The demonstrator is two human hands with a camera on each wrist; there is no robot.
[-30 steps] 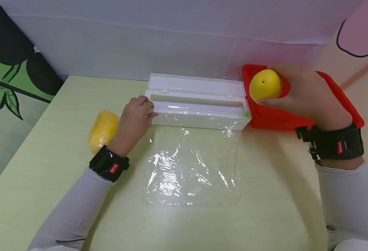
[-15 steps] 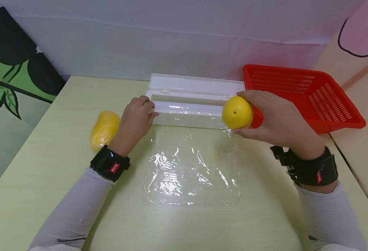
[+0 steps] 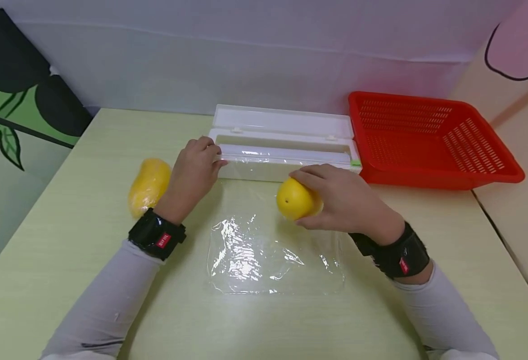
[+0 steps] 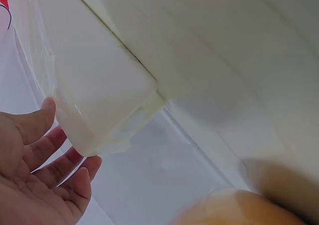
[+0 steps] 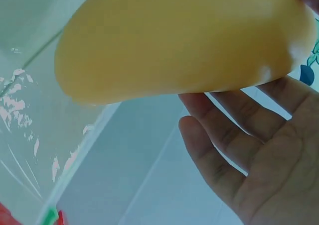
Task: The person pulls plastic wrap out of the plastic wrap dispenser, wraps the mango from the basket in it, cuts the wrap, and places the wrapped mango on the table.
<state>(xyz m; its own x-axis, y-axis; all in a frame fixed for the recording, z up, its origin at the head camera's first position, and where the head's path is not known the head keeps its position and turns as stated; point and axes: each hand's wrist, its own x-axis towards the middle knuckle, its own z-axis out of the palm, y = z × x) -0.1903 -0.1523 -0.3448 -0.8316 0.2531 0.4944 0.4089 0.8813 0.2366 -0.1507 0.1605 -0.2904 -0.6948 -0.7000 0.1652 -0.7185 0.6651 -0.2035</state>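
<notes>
My right hand grips a yellow mango around its sides, over the upper part of a clear sheet of cling film. In the right wrist view the mango looks long and smooth, with fingers along its underside. The film runs out from a white cling film box whose lid stands open at the back. My left hand holds the left end of that box; in the left wrist view its thumb and fingers bend around the corner of the box.
A second mango, wrapped in shiny film, lies left of my left forearm. A red plastic basket stands at the back right, beside the box. A pale cloth hangs behind the table.
My right hand has carried the mango out of the red basket, leftward and toward me, over the film. My left hand has stayed at the box's end.
</notes>
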